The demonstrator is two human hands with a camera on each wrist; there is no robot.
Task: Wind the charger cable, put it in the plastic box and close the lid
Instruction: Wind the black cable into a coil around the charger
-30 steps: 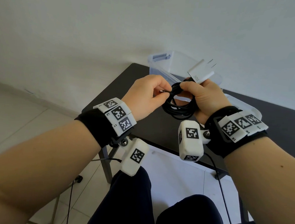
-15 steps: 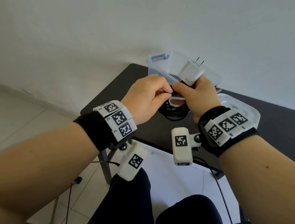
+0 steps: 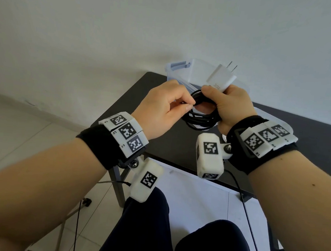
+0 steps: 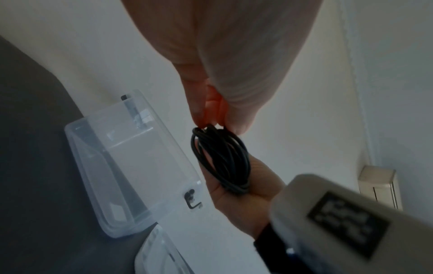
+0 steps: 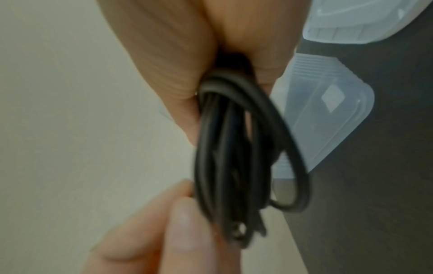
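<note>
The black charger cable [image 3: 199,119] is wound into a coil of several loops, seen also in the left wrist view [image 4: 222,159] and right wrist view [image 5: 236,157]. My right hand [image 3: 227,106] grips the coil together with the white plug adapter [image 3: 222,77], whose prongs point up. My left hand [image 3: 162,107] pinches a strand at the coil's left side between thumb and fingers. Behind the hands the clear plastic box [image 3: 179,67] stands open on the black table [image 3: 180,146]. Its lid [image 4: 154,255] lies beside it.
The table is small, with its near edge just under my wrists and a white wall right behind the box. My legs and a grey table leg [image 3: 119,187] are below. A thin black wire [image 3: 248,217] hangs from the right wrist camera.
Both hands have shifted slightly with the coil. The adapter has tipped more upright, prongs now pointing up. My left fingers still pinch the cable at the coil's left side.
</note>
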